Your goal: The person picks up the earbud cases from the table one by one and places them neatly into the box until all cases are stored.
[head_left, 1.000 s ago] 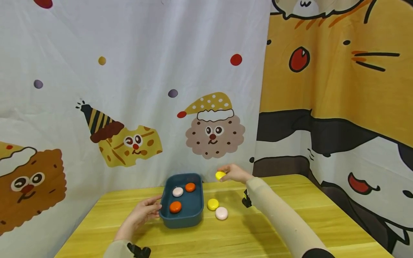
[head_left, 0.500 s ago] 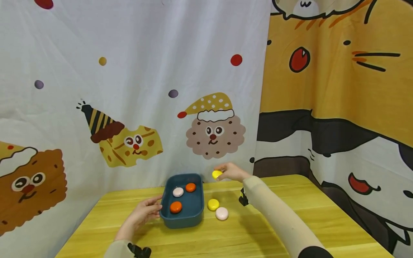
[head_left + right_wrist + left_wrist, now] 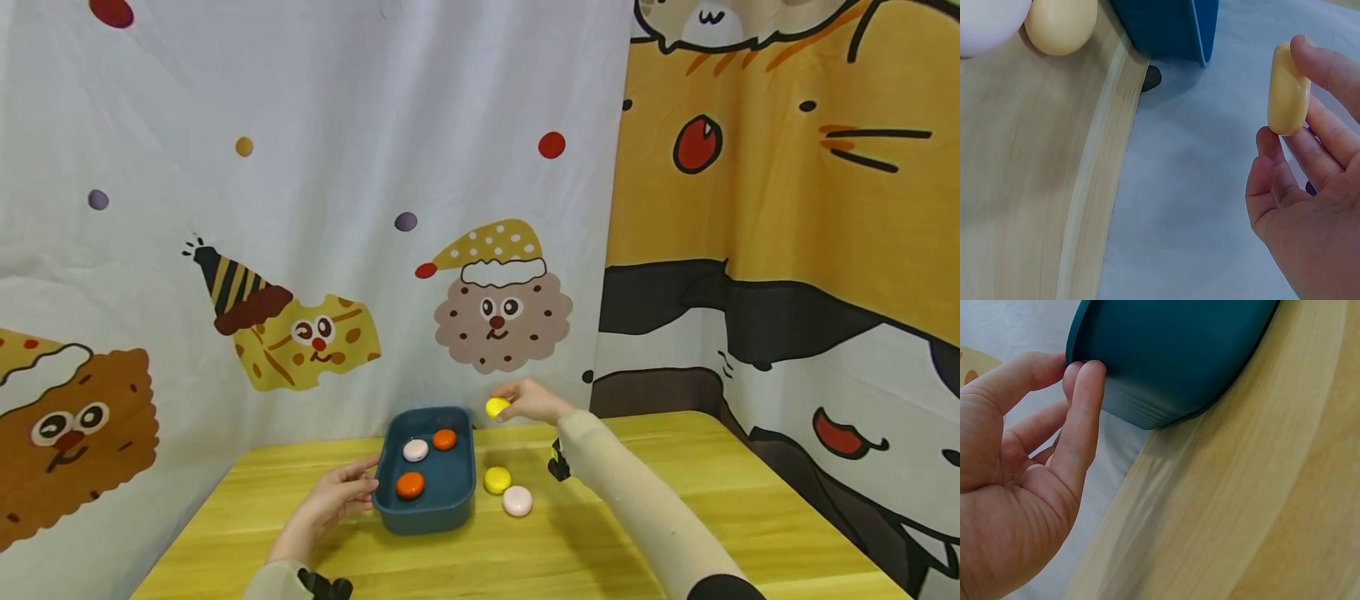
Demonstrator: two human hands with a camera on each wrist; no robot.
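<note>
My right hand pinches a glossy yellow rounded disc between thumb and fingers, raised beyond the table's back edge, right of a blue box. In the right wrist view, the yellow disc stands on edge in the grip. My left hand holds the left side of the open blue box, fingertips at its rim. Inside lie two orange discs, one at the back and one at the front, and a white disc. In the left wrist view, thumb and fingers meet at the box wall.
Another yellow disc and a pale pink disc lie close together on the wooden table, just right of the box. A printed cartoon curtain hangs right behind the table, and another on the right.
My right hand has moved slightly left toward the box, carrying the yellow disc. The left hand stays at the box, and the discs inside and on the table lie as before.
</note>
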